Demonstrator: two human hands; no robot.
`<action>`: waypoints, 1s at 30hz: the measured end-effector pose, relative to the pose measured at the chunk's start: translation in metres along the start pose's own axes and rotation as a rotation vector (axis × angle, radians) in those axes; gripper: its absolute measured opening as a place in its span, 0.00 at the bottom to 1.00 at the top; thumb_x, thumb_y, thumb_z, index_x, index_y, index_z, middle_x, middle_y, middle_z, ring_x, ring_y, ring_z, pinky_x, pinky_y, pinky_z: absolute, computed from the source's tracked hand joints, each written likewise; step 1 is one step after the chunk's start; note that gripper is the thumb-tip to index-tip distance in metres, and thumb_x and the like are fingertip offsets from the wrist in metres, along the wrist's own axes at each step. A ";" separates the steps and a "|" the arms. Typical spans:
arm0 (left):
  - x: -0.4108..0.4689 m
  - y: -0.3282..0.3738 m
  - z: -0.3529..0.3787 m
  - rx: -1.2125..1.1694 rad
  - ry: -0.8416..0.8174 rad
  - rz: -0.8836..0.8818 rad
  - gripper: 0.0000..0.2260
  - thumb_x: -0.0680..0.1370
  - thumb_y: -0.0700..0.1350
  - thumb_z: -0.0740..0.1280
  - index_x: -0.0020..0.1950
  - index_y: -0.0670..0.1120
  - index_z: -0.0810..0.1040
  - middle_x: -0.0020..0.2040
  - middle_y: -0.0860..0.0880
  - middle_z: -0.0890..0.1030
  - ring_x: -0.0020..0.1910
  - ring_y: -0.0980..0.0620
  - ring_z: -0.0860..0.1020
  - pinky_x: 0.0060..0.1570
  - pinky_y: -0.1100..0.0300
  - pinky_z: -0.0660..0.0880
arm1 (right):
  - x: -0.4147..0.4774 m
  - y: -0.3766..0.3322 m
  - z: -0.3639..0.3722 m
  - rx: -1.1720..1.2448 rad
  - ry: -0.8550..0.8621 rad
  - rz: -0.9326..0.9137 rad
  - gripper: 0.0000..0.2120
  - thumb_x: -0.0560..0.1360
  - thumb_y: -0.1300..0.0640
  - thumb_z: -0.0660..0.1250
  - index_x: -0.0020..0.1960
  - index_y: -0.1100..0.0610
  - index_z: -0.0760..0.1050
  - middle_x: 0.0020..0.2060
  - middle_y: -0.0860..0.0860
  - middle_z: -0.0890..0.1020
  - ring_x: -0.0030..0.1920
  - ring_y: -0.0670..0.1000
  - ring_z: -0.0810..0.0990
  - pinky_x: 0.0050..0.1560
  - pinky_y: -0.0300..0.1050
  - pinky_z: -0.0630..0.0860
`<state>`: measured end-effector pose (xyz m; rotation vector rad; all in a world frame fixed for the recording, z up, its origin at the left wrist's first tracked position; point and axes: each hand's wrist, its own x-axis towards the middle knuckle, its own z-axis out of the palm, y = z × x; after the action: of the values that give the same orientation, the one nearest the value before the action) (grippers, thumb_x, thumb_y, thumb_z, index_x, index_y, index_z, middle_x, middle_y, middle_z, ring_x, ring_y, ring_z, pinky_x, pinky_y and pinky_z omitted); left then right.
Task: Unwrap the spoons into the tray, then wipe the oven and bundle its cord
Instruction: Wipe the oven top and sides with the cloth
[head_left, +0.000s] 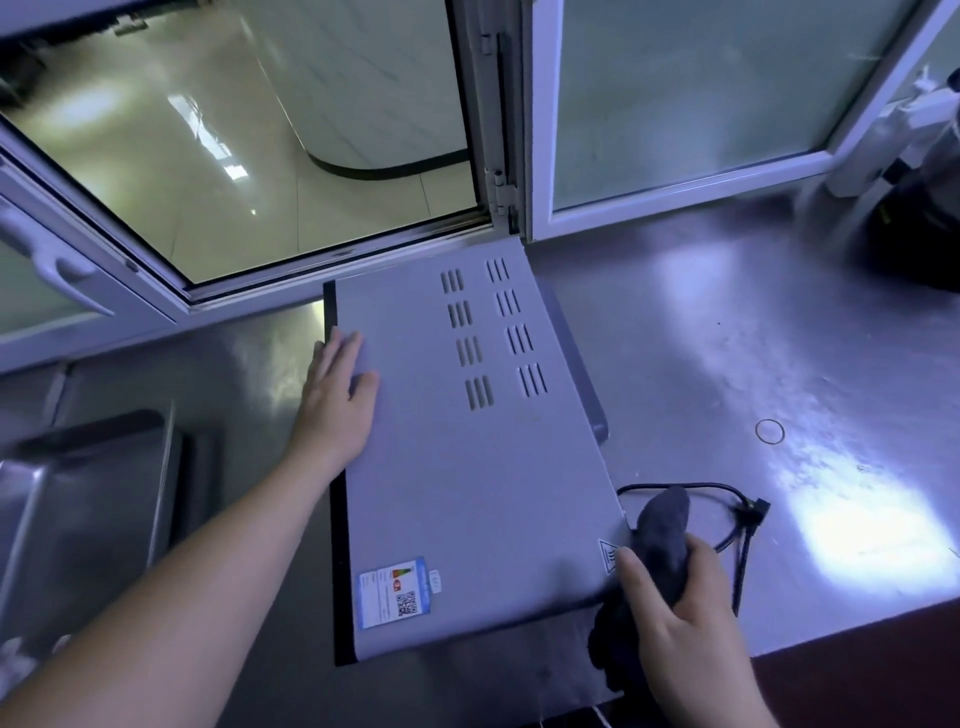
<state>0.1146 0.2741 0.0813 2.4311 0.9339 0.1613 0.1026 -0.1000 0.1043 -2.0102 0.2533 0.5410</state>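
Observation:
A silver oven (457, 467) stands on the steel counter, seen from above, with vent slots on its top and a label near its front corner. My left hand (337, 395) lies flat with straight fingers on the oven's top left edge. My right hand (680, 608) grips a dark grey cloth (662, 525) at the oven's near right corner. The oven's black cord (737, 525) lies loose on the counter just right of the cloth, its plug pointing right. A steel tray (78, 499) sits at the left.
A thin rubber band (770, 431) lies on the steel counter (727, 338) to the right of the oven. An open window (249, 156) is behind the oven. A dark appliance (924, 218) stands at the far right corner. The counter's front edge runs at lower right.

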 end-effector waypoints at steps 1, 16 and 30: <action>-0.001 0.000 0.002 -0.023 0.002 -0.009 0.24 0.86 0.49 0.57 0.83 0.53 0.59 0.85 0.57 0.51 0.83 0.55 0.47 0.81 0.55 0.47 | 0.001 0.003 0.007 -0.010 0.026 -0.007 0.22 0.74 0.50 0.75 0.64 0.54 0.72 0.57 0.53 0.78 0.60 0.54 0.77 0.59 0.51 0.71; -0.045 0.004 0.017 -0.104 0.107 -0.213 0.24 0.87 0.48 0.51 0.84 0.48 0.54 0.85 0.54 0.45 0.84 0.49 0.44 0.81 0.51 0.47 | 0.049 -0.018 -0.001 -0.002 0.188 -0.120 0.12 0.74 0.44 0.74 0.49 0.44 0.72 0.46 0.45 0.81 0.47 0.54 0.81 0.46 0.54 0.77; -0.172 0.066 0.025 -0.191 -0.231 -0.424 0.42 0.82 0.55 0.62 0.83 0.53 0.34 0.76 0.59 0.23 0.80 0.42 0.29 0.79 0.46 0.43 | 0.204 -0.106 -0.034 -0.457 0.119 -0.494 0.16 0.76 0.46 0.72 0.59 0.52 0.74 0.56 0.55 0.77 0.53 0.56 0.76 0.50 0.50 0.71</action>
<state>0.0310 0.1100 0.1062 1.9775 1.2359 -0.1715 0.3333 -0.0688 0.1037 -2.4384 -0.3229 0.1692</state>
